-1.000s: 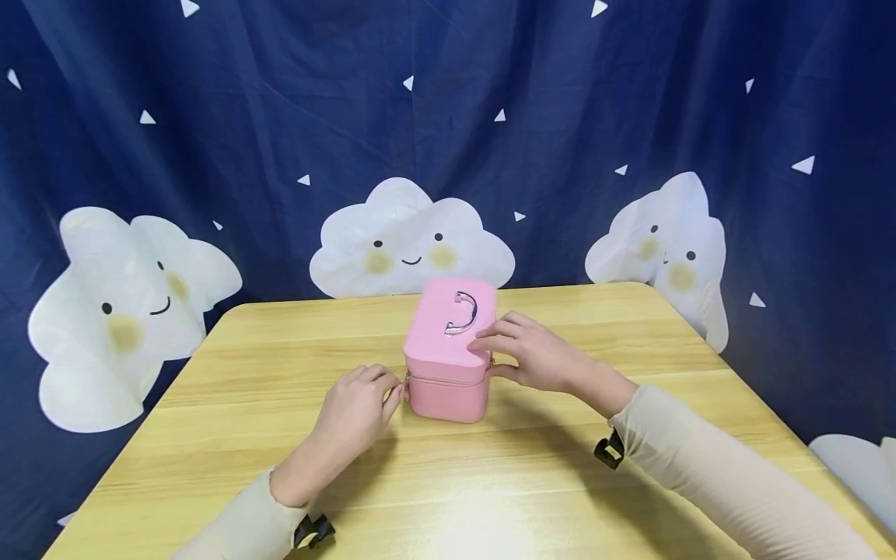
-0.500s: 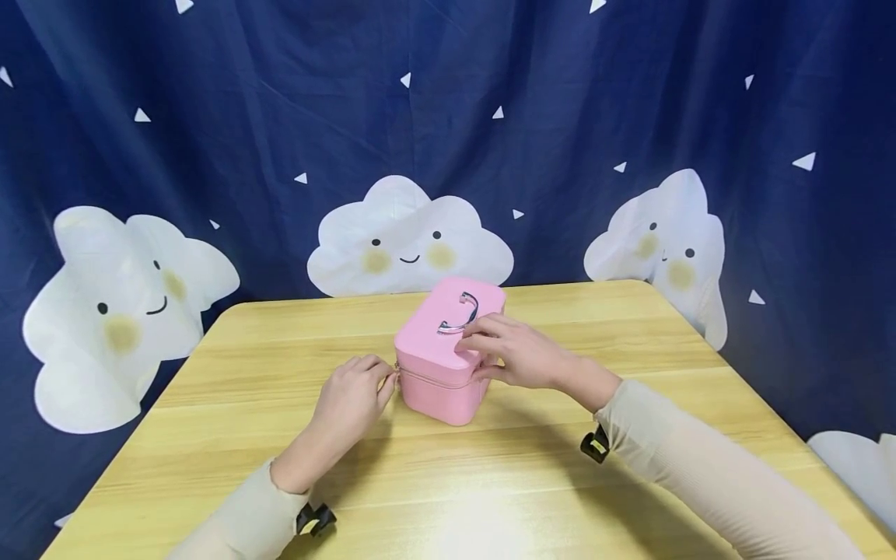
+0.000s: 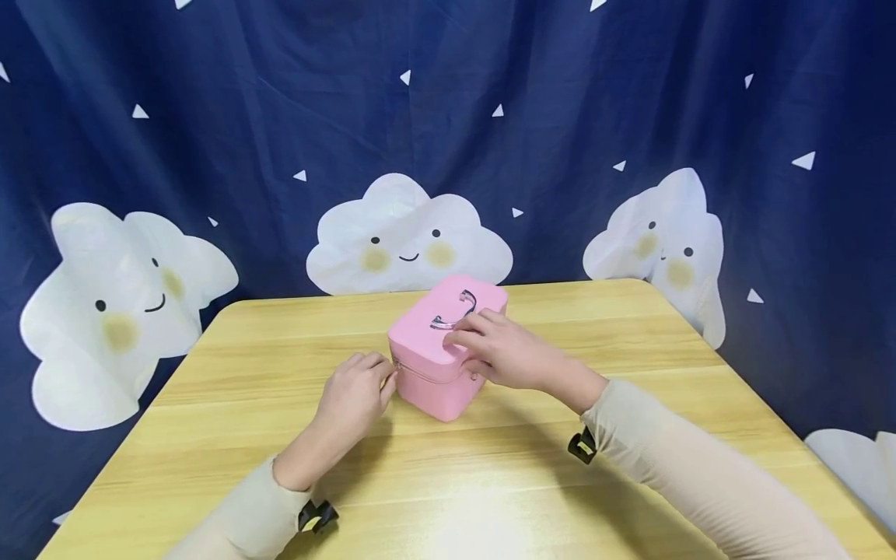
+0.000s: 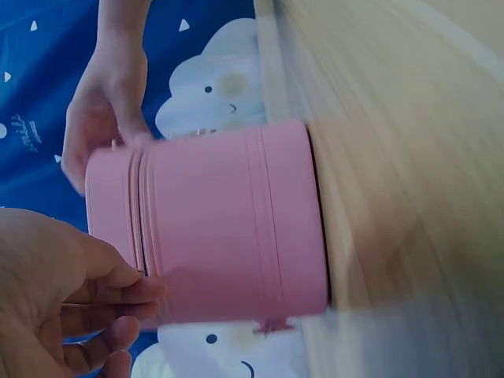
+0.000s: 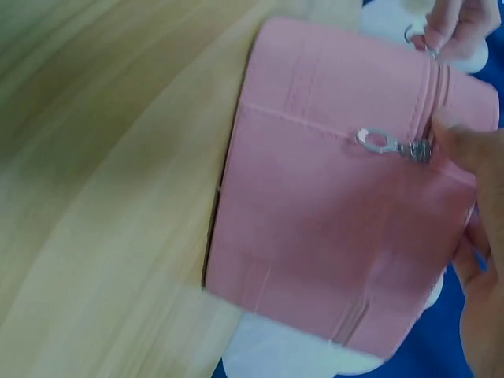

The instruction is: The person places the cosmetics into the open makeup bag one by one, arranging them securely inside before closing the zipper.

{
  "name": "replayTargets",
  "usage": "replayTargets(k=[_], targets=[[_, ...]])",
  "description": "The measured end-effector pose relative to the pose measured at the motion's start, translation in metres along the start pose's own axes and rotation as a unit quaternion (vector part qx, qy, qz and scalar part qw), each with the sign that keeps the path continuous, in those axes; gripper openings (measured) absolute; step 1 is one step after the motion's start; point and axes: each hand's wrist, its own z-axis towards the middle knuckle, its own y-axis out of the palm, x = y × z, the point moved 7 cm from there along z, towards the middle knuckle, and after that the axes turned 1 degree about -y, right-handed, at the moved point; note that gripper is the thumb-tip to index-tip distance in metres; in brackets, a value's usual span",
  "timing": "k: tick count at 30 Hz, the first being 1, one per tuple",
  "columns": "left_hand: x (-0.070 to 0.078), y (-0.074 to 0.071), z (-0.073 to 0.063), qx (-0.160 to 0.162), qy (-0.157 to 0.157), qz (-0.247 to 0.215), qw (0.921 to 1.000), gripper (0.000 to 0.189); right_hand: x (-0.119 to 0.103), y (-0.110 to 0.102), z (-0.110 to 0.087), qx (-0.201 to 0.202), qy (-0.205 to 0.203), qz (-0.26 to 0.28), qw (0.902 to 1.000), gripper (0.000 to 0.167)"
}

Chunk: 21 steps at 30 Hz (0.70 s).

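A pink cosmetic case (image 3: 435, 393) with a silver handle (image 3: 441, 323) on its lid stands on the table, lid down and one corner facing me. Around the case, below the lid, runs a zipper (image 4: 144, 209). At the left corner my left hand (image 3: 353, 398) pinches a zipper pull (image 5: 431, 52), mostly hidden by the fingers. My right hand (image 3: 514, 354) grips the lid's near right edge, fingers over the top and thumb at the seam. Beside that thumb hangs a second silver zipper pull (image 5: 382, 142).
The wooden table (image 3: 231, 373) reaches back to a dark blue curtain (image 3: 448, 117) printed with white clouds and triangles. Black bands with small cameras (image 3: 582, 446) sit at both wrists.
The case has turned clockwise as seen from above, its near end swinging left. My right hand has moved left with it; my left hand has shifted slightly left, still at the zipper.
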Motion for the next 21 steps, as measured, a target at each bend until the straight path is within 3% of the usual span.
replayTargets(k=[8, 16, 21], targets=[[0.001, 0.000, -0.001, 0.006, 0.004, 0.003, 1.0000, 0.010, -0.008, 0.007, 0.011, 0.011, 0.053, -0.031, 0.9980, 0.044], [0.015, -0.002, -0.001, 0.022, 0.052, -0.008, 0.9984, 0.006, -0.012, 0.011, 0.021, 0.032, 0.077, -0.051, 0.9952, 0.042], [0.019, -0.001, -0.002, 0.025, 0.054, -0.016, 0.9981, 0.004, -0.009, 0.008, 0.026, 0.056, 0.088, -0.047, 0.9934, 0.040]])
